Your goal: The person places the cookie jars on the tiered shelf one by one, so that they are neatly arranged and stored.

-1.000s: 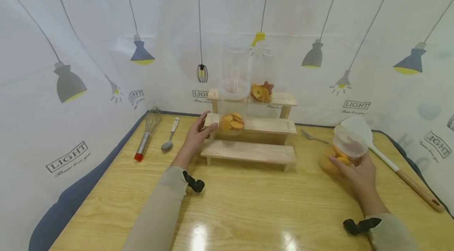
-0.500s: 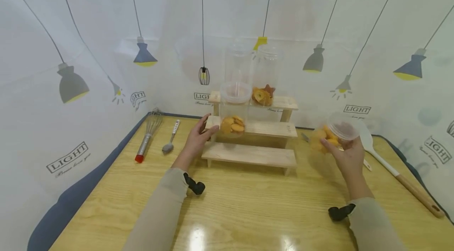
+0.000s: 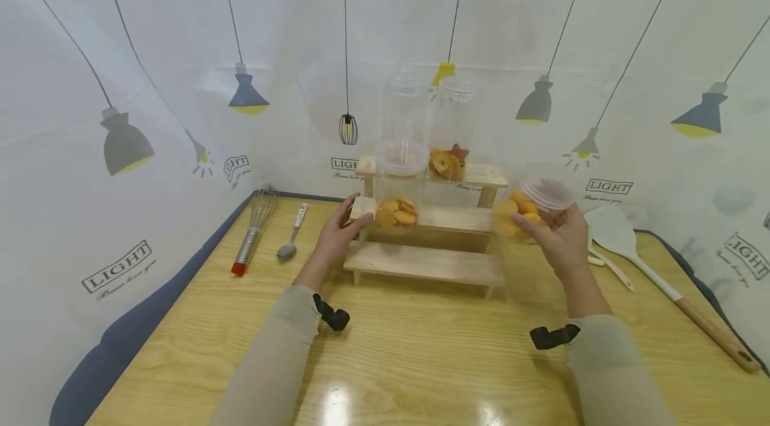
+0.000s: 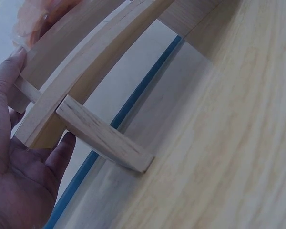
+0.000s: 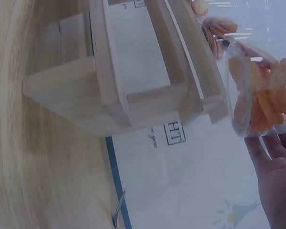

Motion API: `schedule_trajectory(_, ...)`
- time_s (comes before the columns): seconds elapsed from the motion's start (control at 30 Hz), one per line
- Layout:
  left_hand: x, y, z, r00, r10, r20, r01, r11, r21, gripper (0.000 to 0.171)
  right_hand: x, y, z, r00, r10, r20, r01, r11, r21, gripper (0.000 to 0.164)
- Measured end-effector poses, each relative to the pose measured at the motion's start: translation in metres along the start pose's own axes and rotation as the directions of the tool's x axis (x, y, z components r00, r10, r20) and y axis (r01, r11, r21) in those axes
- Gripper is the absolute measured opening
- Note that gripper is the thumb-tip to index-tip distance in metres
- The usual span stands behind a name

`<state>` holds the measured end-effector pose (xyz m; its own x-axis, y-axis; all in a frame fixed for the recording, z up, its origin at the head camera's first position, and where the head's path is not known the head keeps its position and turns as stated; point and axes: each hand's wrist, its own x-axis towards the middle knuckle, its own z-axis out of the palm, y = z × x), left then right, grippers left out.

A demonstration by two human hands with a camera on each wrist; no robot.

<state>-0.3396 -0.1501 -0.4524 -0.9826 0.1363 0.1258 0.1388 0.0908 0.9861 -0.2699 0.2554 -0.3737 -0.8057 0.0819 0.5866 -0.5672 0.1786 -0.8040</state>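
My right hand (image 3: 562, 242) grips a clear plastic jar (image 3: 535, 208) of orange cookies, tilted and held off the table at the right end of the three-step wooden stand (image 3: 424, 262). In the right wrist view the jar (image 5: 260, 95) shows its round base towards the stand. My left hand (image 3: 333, 239) holds the left end of the stand's middle step, thumb above and fingers lower down, as the left wrist view shows. Beside that thumb, a similar jar (image 3: 400, 185) with cookies stands on the middle step. Two taller jars stand on the top step; the right one (image 3: 448, 162) holds brown cookies.
A whisk (image 3: 252, 229) and a spoon (image 3: 293, 232) lie left of the stand. On the right lie a long spatula (image 3: 656, 272) with a wooden handle and a pale utensil handle (image 3: 616, 272). A printed curtain (image 3: 613, 25) hangs behind the table.
My right hand has lifted the jar and carried it left, up to the stand's right end. The left hand keeps its hold on the stand. The view has shifted slightly.
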Motion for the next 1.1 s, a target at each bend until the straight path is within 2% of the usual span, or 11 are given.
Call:
schedule_trajectory(0.13, 0.001, -0.001, 0.0, 1.0, -0.009, 0.007, 0.009, 1.0, -0.003, 0.079, 0.003, -0.004, 0.01, 0.999, -0.031, 0.038, 0.03, 0.999, 0.029, 0.074)
schedule_trajectory(0.27, 0.0, 0.004, -0.001, 0.999, -0.028, 0.026, 0.029, 0.999, -0.02, 0.077, 0.005, -0.007, 0.019, 0.998, -0.014, 0.063, 0.014, 1.0, 0.011, 0.072)
schedule_trajectory(0.5, -0.016, 0.033, -0.001, 0.997, -0.056, 0.051, 0.056, 0.998, -0.001, 0.075, 0.006, -0.009, 0.036, 0.994, 0.073, 0.085, -0.066, 0.994, -0.087, 0.071)
schedule_trajectory(0.6, -0.015, 0.03, -0.001, 0.997, -0.054, 0.05, 0.055, 0.998, -0.016, 0.075, 0.007, -0.01, 0.043, 0.987, 0.118, 0.105, -0.107, 0.989, -0.103, 0.072)
schedule_trajectory(0.73, -0.008, 0.016, 0.0, 0.998, -0.055, 0.032, 0.056, 0.998, -0.033, 0.075, 0.007, -0.007, 0.053, 0.977, 0.158, 0.145, -0.146, 0.985, -0.089, 0.073)
schedule_trajectory(0.9, 0.001, 0.002, -0.001, 0.998, -0.058, 0.034, 0.059, 0.998, -0.02, 0.076, 0.004, 0.003, 0.065, 0.964, 0.157, 0.216, -0.147, 0.987, -0.061, 0.074)
schedule_trajectory(1.1, 0.001, 0.003, -0.004, 0.997, -0.063, 0.036, 0.064, 0.998, -0.022, 0.078, 0.001, 0.01, 0.076, 0.961, 0.13, 0.243, -0.129, 0.991, -0.018, 0.075)
